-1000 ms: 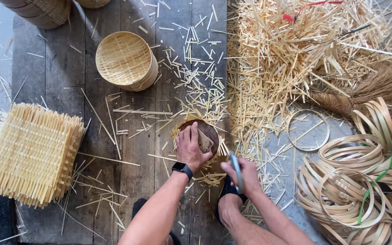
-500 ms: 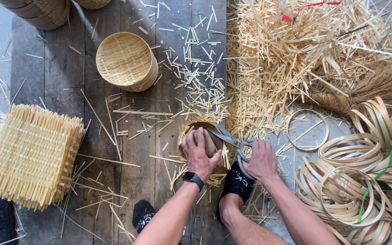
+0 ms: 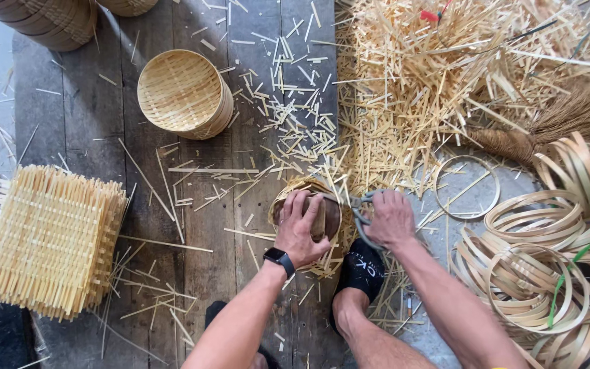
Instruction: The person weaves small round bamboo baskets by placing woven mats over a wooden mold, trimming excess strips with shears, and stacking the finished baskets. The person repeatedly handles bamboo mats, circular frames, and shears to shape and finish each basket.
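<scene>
Where the left hand (image 3: 300, 229) presses down, palm flat and fingers spread, lies a small round woven basket piece (image 3: 306, 219) with a dark disc set in it, resting on the plank floor (image 3: 192, 225) just ahead of the person's black-socked foot (image 3: 363, 270). The left grip is an open press on top of the disc, not a closed hold. The right hand (image 3: 392, 219) sits at about three o'clock from the basket piece, just beside it, closed around the handles of a pair of scissors (image 3: 360, 208). The scissors' long axis runs roughly from three o'clock toward nine o'clock, with the blades pointing at the basket's right rim, where loose strip ends stick out; whether the blades are parted or shut cannot be told. So the cutting hand is the nearer one to that ragged edge, while the pressing hand covers the middle.

At eleven o'clock, well apart, stands a finished round basket (image 3: 182, 92). At nine o'clock lies a stack of square woven mats (image 3: 49, 239). A heap of bamboo offcuts (image 3: 431, 82) spreads from one o'clock, and coiled bamboo hoops (image 3: 548, 273) lie at four o'clock.
</scene>
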